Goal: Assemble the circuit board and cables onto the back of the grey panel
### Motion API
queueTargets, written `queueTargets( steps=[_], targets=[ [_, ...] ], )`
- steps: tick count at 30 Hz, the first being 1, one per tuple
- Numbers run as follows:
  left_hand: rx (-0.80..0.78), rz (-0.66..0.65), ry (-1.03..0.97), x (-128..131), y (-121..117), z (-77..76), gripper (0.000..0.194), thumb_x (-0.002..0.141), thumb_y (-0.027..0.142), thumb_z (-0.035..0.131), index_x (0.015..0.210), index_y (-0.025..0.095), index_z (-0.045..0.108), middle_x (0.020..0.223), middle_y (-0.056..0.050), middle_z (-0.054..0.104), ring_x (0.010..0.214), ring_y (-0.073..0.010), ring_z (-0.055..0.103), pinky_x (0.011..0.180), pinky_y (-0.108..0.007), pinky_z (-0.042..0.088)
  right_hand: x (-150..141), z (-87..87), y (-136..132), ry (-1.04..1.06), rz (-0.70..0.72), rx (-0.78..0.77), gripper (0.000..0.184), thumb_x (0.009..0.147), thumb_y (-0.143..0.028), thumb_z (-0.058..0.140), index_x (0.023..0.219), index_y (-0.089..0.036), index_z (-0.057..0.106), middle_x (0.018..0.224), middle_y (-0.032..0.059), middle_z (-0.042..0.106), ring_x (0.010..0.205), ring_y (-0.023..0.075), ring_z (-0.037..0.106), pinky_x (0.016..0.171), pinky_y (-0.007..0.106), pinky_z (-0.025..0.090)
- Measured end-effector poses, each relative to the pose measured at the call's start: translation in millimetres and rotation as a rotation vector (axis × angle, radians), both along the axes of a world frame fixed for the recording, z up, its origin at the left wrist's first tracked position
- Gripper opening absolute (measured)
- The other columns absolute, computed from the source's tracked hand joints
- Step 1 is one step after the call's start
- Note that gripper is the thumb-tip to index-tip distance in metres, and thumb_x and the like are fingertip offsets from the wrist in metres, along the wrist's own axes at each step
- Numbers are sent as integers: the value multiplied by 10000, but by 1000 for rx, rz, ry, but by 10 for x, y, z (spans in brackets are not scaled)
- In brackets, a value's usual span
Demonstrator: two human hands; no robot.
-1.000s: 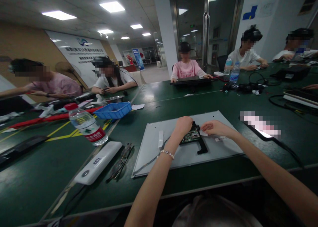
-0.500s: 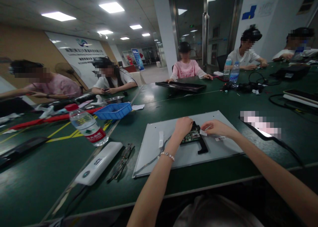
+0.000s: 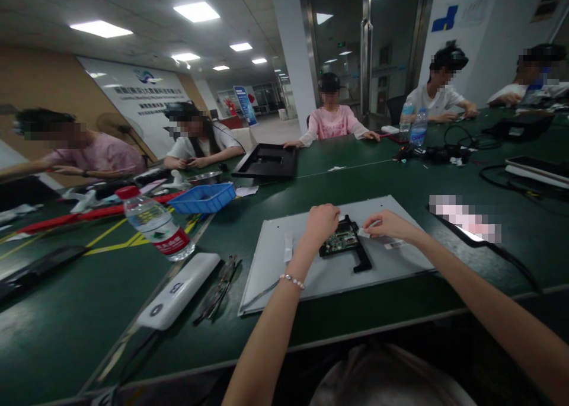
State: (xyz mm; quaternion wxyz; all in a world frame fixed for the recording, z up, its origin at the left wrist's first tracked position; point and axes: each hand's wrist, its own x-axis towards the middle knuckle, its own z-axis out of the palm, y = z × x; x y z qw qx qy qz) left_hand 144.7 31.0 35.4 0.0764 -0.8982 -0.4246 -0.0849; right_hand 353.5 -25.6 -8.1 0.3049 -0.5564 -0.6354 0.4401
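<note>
A flat grey-white panel (image 3: 275,246) lies on the green table in front of me. On it sits a green circuit board (image 3: 342,240) in a black bracket (image 3: 363,261) with a hooked arm. My left hand (image 3: 323,222) is closed at the board's upper left corner, fingers curled together; a small pale bit shows by the fingertips, too small to name. To the right of the board, my right hand (image 3: 386,226) pinches a small white strip (image 3: 363,232) between thumb and fingers. Another white strip (image 3: 288,248) is on the panel's left side, and a cable runs under my left wrist.
Left of the panel are glasses (image 3: 219,290), a white power bank (image 3: 181,290), a red-capped water bottle (image 3: 155,225) and a blue tray (image 3: 204,198). A phone (image 3: 462,222) with a cable lies right. Across the table, a person touches a black frame (image 3: 267,162).
My left hand has shifted slightly left and up, uncovering more of the board. My right hand has barely moved. The person opposite has moved the black frame toward the left and turned it.
</note>
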Motion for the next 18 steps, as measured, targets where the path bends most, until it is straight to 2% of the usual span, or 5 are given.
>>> queueTargets(
  steps=[3, 6, 12, 18],
  targets=[
    [-20, -58, -60, -30, -90, 30, 251, 867, 163, 463, 991, 175, 681, 965, -86, 675, 964, -203, 610, 876, -307, 442, 5, -45, 24, 27, 16, -4, 208, 729, -316, 657, 847, -146, 679, 844, 64, 696, 702, 146, 635, 662, 249, 499],
    [-41, -178, -153, -40, -201, 14, 270, 865, 128, 446, 1016, 170, 666, 988, -77, 668, 963, -194, 606, 885, -301, 445, -1, -82, 45, 28, 15, -28, 195, 735, -294, 647, 858, -145, 670, 811, 58, 685, 691, 135, 622, 641, 239, 500],
    [-152, -421, -295, -30, -348, -74, 330, 838, 55, 419, 1067, 171, 628, 1056, -63, 633, 993, -178, 578, 907, -298, 442, -67, 22, -18, 17, -11, -33, 164, 735, -254, 630, 848, -143, 673, 741, 55, 668, 648, 129, 598, 550, 213, 453],
    [-225, -465, -311, -47, -332, -137, 327, 833, 44, 414, 1054, 157, 626, 1074, -72, 620, 1006, -179, 569, 916, -307, 440, -95, 11, -22, -20, 27, -8, 194, 726, -298, 629, 827, -142, 684, 707, 50, 666, 630, 135, 590, 494, 207, 395]
  ],
)
